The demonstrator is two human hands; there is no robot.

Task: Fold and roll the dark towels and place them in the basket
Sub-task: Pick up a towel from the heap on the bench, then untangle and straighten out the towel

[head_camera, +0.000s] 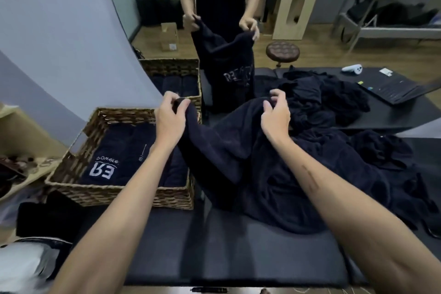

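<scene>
Dim, even indoor light, no glare. Strong wide-angle bending at the edges, most at the curved wall [59,38] in the upper left of the frame. Soft blur throughout, worst in the lower left corner. Folds nearly lost in the dark towels [298,174] at right of centre.

A laptop [396,89] and white controller [352,69] lie on the black table [238,246]; a brown stool [282,51] stands beyond.

Bare forearms, no sleeves; scratch mark on right forearm [310,178].
</scene>
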